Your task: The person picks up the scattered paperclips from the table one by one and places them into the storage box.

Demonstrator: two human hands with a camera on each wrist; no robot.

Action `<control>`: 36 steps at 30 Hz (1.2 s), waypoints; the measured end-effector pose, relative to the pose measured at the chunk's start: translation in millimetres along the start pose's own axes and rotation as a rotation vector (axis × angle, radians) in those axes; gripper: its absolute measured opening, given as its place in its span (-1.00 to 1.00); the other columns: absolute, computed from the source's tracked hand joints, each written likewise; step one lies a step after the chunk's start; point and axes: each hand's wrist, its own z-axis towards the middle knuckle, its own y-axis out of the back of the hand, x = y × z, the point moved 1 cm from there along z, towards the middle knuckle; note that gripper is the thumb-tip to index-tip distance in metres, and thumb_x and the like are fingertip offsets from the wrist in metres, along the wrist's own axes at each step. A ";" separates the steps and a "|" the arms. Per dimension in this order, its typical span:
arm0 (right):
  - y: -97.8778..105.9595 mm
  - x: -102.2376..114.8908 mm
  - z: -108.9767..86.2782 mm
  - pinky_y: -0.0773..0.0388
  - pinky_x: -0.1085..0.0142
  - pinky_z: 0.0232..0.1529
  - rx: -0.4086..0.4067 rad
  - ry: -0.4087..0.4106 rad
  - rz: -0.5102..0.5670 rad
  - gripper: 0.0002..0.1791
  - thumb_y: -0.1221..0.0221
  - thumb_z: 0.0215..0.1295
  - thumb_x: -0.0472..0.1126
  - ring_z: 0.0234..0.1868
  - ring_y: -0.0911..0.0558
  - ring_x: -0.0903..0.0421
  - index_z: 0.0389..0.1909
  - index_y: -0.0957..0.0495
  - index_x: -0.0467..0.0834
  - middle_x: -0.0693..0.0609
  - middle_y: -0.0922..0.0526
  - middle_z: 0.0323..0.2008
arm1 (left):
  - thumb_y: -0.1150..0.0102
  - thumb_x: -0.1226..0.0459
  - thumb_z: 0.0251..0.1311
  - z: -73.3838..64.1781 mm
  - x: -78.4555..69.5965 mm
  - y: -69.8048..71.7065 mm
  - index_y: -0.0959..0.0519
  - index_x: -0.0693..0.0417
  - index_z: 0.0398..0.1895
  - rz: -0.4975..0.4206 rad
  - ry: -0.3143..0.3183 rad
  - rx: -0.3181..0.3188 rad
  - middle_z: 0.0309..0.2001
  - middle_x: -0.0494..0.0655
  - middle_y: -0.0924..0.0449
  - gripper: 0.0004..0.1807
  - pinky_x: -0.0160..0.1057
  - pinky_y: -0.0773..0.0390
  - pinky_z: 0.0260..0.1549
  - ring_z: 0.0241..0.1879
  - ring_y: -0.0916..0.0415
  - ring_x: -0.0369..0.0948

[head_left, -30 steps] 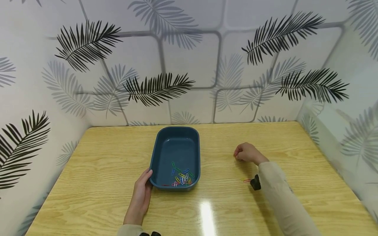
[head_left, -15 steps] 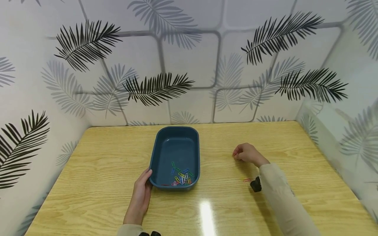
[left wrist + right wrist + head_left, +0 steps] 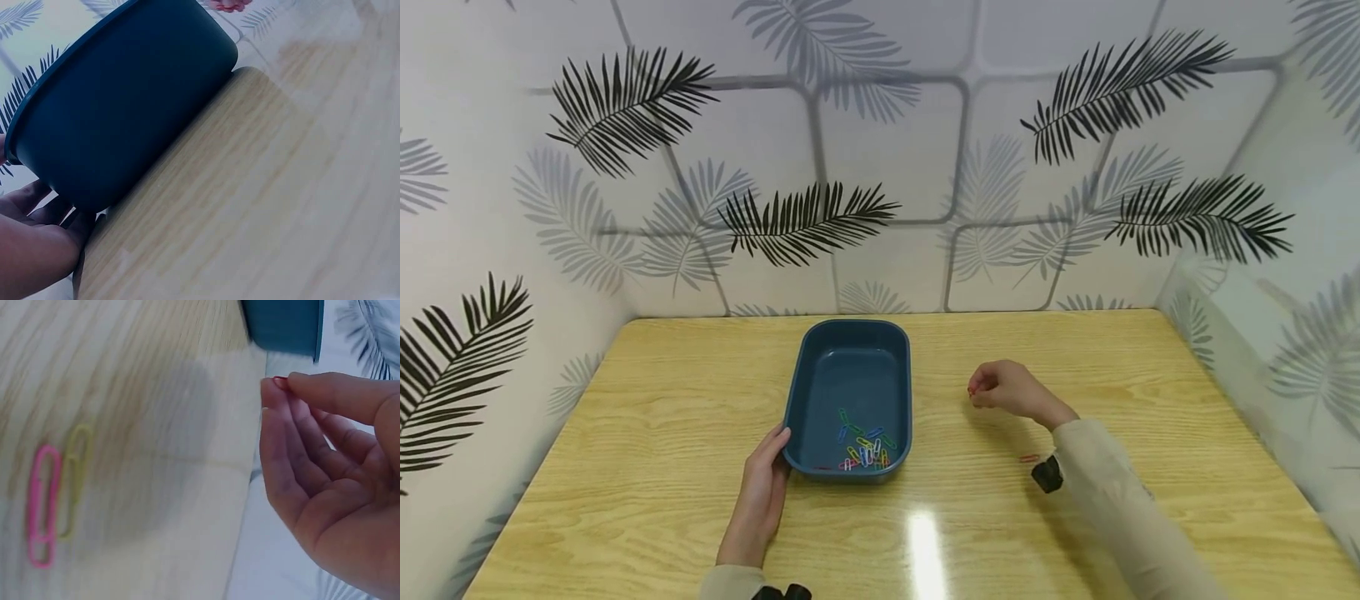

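Note:
A dark blue plastic tray (image 3: 853,379) lies on the table, with several coloured paper clips (image 3: 868,452) in its near end. My left hand (image 3: 762,492) grips the tray's near left corner. The thumb lies over the rim, while in the left wrist view the fingers sit under the outside wall (image 3: 125,106). Right of the tray, my right hand (image 3: 1015,392) is above the table. Between its thumb and index fingertip it pinches a red paper clip (image 3: 280,378), mostly hidden by the fingers. A pink paper clip (image 3: 44,506) and a yellow paper clip (image 3: 75,481) lie side by side on the table.
The wood-grain table (image 3: 647,433) meets a leaf-patterned wall covering (image 3: 887,250) at its back and sides. A bright light reflection (image 3: 927,550) shows at the front. A black wrist camera (image 3: 1047,474) sits under the right sleeve, close to the loose clips.
My right hand has moved left toward the tray, carrying the red paper clip. The left hand keeps its hold on the tray. The head view has shifted slightly.

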 end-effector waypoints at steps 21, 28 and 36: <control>-40.9 108.0 12.6 -0.54 0.39 -0.31 0.180 0.377 -0.219 -0.93 -0.23 0.24 -0.39 -0.39 -0.57 0.26 -0.38 -0.57 -0.17 0.13 -0.61 -0.42 | 0.21 0.20 0.51 -0.7 0.0 -1.9 0.04 0.45 0.45 0.004 -0.009 0.013 0.46 0.30 0.07 -0.36 -0.09 0.12 0.40 0.45 0.13 0.01; -62.3 127.1 13.2 -0.52 0.46 -0.30 0.221 0.432 -0.225 -0.90 -0.24 0.23 -0.40 -0.39 -0.58 0.31 -0.40 -0.57 -0.15 0.14 -0.62 -0.43 | 0.20 0.19 0.51 0.0 0.1 -0.5 0.04 0.46 0.44 0.004 -0.008 0.023 0.45 0.31 0.08 -0.35 -0.08 0.12 0.40 0.44 0.12 0.02; -78.6 127.5 8.9 -0.51 0.48 -0.32 0.295 0.464 -0.289 -0.93 -0.21 0.24 -0.43 -0.40 -0.59 0.26 -0.38 -0.62 -0.22 0.06 -0.65 -0.42 | 0.16 0.18 0.49 0.8 1.4 0.2 0.05 0.44 0.45 -0.002 -0.007 0.024 0.46 0.29 0.10 -0.33 -0.08 0.11 0.40 0.46 0.17 0.02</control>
